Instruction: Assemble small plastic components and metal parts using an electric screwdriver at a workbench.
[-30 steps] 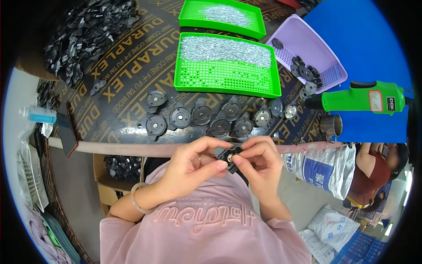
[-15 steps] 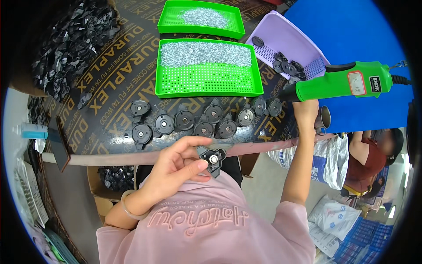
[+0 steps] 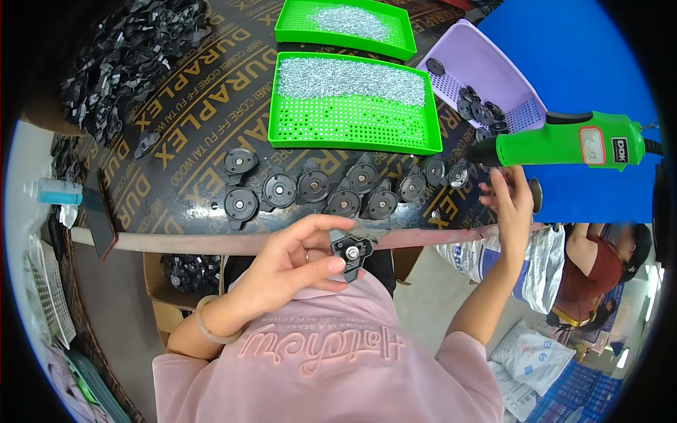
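Note:
My left hand [image 3: 296,261] pinches a black plastic part [image 3: 360,248] between thumb and fingers, just off the table's near edge. A round silver metal piece sits in the middle of that part. My right hand [image 3: 513,204] is over the table's right side, fingers apart, with nothing visible in them. Close above it lies the green electric screwdriver [image 3: 564,143], its dark nose pointing left. A metal cup [image 3: 537,196] stands just right of this hand, partly hidden by it. Several round black parts with metal centres [image 3: 280,190] lie in loose rows on the table.
Two green trays [image 3: 356,134] [image 3: 345,37] hold small silver screws. Behind the screwdriver is a lilac basket [image 3: 462,60] with black parts in it. A large heap of black parts [image 3: 134,63] fills the far left. Another person [image 3: 592,264] is at the right.
My right hand has come out from under the screwdriver's nose, and its fingers now show spread. The left hand keeps hold of the black part. The whole view has shifted slightly.

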A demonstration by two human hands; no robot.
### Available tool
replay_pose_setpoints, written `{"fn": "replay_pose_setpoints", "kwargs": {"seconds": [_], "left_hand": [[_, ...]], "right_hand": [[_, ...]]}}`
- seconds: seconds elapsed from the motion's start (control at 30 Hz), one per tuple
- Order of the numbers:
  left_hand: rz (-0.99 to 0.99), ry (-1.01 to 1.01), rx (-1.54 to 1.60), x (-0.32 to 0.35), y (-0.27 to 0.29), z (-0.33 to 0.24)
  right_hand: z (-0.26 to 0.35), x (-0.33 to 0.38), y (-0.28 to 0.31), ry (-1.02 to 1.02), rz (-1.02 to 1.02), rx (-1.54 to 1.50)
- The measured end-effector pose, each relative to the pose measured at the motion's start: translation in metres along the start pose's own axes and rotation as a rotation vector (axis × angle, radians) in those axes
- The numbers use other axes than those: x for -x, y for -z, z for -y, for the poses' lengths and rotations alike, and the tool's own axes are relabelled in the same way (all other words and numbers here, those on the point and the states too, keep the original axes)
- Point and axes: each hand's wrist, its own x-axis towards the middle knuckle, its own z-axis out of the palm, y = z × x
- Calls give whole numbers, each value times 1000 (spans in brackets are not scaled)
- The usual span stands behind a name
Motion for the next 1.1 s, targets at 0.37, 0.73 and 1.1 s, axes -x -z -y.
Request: {"fn": "replay_pose_setpoints", "kwargs": {"seconds": [0.37, 0.73, 1.1], "left_hand": [[148, -20, -18, -6, -6, 2], [172, -91, -35, -3, -4, 8], [-442, -356, -514, 28, 19, -19]], "right_hand": [[22, 97, -85, 637, 454, -366], [22, 98, -95, 774, 462, -162], [31, 100, -76, 585, 104, 121]]}}
